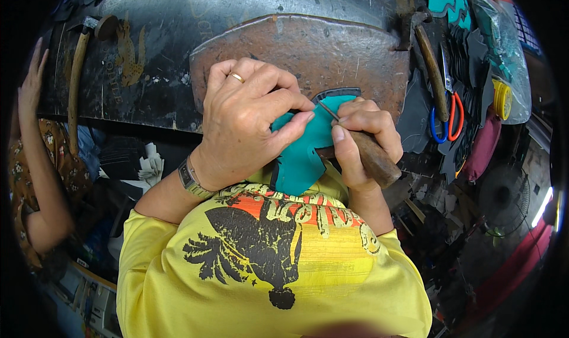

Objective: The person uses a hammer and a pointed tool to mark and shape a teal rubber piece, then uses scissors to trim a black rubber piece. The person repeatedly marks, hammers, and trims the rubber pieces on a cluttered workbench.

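A teal piece [303, 160] of leather or fabric with a black edge lies against my front and over the near edge of a brown board. At its black border, my left hand [246, 116] is closed, thumb and forefinger pinching the material. My right hand [367, 130] is wrapped around a wooden-handled awl [374, 160]. Its thin metal shaft points up and left toward the black border, near my left fingertips. Whether the tip touches the border I cannot tell. Part of the piece is hidden behind my hands.
Under the work is a worn brown board [308, 47] on a dark table [172, 18]. One hammer [77, 83] lies left, another [431, 65] right, beside scissors [448, 116], black pieces and yellow tape [502, 100]. A co-worker's arm [35, 142] is far left; a fan [504, 199] stands right.
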